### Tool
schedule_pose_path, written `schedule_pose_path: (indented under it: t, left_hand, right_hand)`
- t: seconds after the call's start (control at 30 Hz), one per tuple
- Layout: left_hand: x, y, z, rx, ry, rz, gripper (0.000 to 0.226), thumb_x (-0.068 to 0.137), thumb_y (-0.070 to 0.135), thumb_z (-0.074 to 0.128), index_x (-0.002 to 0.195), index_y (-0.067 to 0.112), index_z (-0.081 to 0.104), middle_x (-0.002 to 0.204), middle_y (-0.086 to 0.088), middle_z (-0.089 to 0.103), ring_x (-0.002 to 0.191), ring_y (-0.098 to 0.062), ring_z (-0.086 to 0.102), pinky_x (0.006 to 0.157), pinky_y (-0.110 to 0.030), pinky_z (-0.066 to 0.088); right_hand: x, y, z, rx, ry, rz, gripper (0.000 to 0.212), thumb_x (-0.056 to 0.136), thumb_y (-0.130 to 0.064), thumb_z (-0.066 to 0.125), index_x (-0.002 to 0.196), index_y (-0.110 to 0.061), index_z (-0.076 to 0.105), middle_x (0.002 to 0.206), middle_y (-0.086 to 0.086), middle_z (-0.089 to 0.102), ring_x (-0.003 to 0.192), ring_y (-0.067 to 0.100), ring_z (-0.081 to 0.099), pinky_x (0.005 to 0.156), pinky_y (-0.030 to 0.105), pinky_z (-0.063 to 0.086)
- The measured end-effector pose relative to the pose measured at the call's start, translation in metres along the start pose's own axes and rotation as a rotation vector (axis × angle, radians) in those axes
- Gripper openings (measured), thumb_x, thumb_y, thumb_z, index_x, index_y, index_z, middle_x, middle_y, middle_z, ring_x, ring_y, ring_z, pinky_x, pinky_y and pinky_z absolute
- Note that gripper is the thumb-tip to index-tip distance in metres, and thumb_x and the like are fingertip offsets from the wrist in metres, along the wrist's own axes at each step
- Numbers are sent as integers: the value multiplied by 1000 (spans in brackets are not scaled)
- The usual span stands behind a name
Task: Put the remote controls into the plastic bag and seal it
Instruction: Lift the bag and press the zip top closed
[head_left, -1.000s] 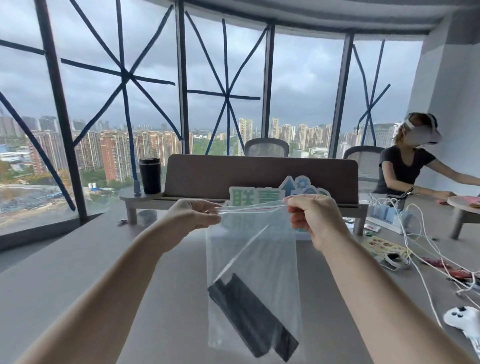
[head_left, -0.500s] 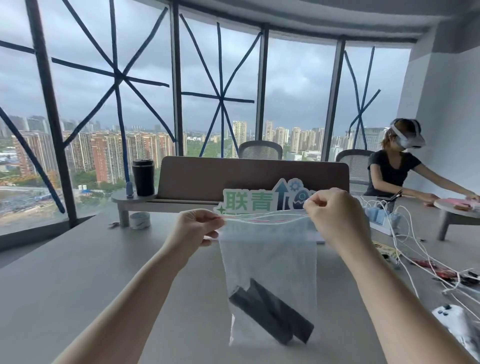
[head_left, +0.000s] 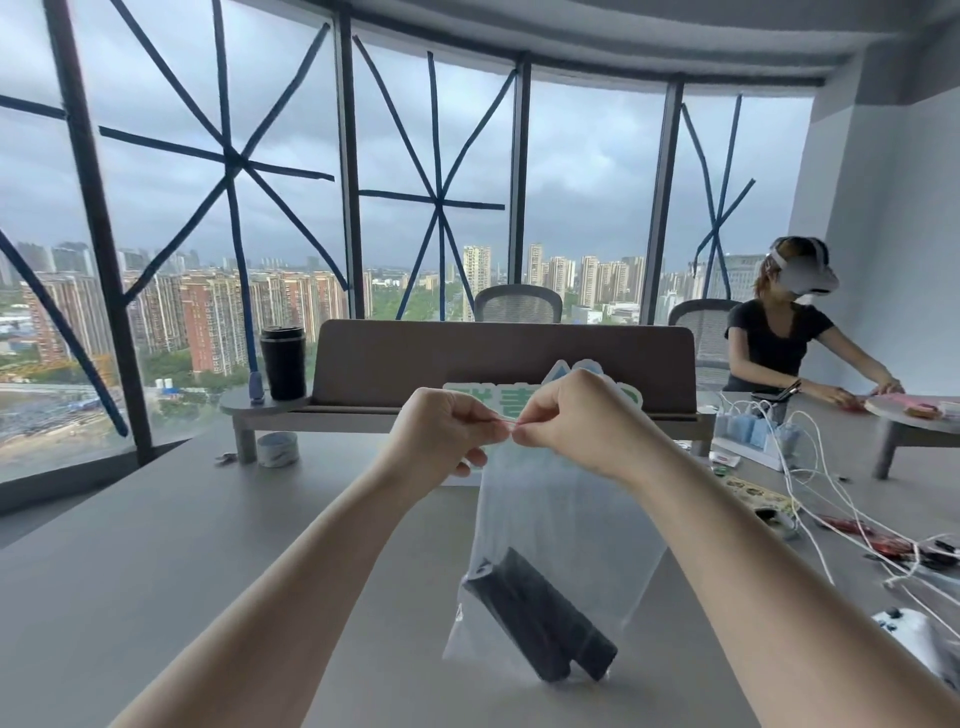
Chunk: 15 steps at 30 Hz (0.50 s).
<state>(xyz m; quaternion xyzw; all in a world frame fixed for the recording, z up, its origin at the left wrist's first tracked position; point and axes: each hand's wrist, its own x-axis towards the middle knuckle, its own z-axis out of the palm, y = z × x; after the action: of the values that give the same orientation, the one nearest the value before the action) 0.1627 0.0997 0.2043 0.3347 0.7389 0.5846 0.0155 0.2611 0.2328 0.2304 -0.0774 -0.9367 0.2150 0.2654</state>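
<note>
A clear plastic bag (head_left: 561, 519) hangs upright in front of me above the grey table (head_left: 156, 571). Two black remote controls (head_left: 540, 618) lie slanted side by side in its bottom. My left hand (head_left: 441, 431) and my right hand (head_left: 576, 415) both pinch the bag's top strip. Their fingertips meet at the middle of the strip, thumb against forefinger. The hands hide most of the strip, so I cannot tell how much of it is pressed together.
A brown desk divider (head_left: 504, 358) on a low shelf stands behind the bag, with a black tumbler (head_left: 283, 361) at its left end. White cables (head_left: 831, 499) and a white controller (head_left: 914, 639) lie at the right. A seated person (head_left: 779, 332) works at the far right.
My hands have slid together along the bag's top from its two corners to the middle. The bag has come down and nearer, with the remotes still inside.
</note>
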Motion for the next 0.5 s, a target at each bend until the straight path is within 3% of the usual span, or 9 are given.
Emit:
schedule_pose_path:
  t: [0.17, 0.33, 0.5]
  left_hand:
    - [-3, -4, 0, -88, -44, -73, 11, 76, 12, 77, 85, 6, 77, 60, 6, 69, 45, -7, 60, 42, -19, 47]
    - [-1, -1, 6, -48, 32, -2, 3, 77, 5, 72, 76, 3, 73, 56, 6, 64, 40, -8, 53, 40, -19, 43]
    - [0, 0, 8, -17, 91, 74, 8, 78, 4, 70, 71, 2, 71, 63, -1, 65, 39, -10, 51, 40, -21, 41]
  right_hand:
    - [2, 1, 0, -18, 1, 32, 11, 78, -30, 76, 73, -21, 79, 60, -13, 61, 67, 6, 58, 74, 37, 57]
    - [4, -4, -2, -63, 10, 33, 13, 79, -29, 73, 74, -18, 78, 66, -8, 65, 80, 13, 62, 58, 23, 42]
    - [4, -9, -10, -19, -22, 52, 14, 79, -34, 76, 77, -20, 79, 74, -4, 70, 56, 1, 54, 54, 15, 41]
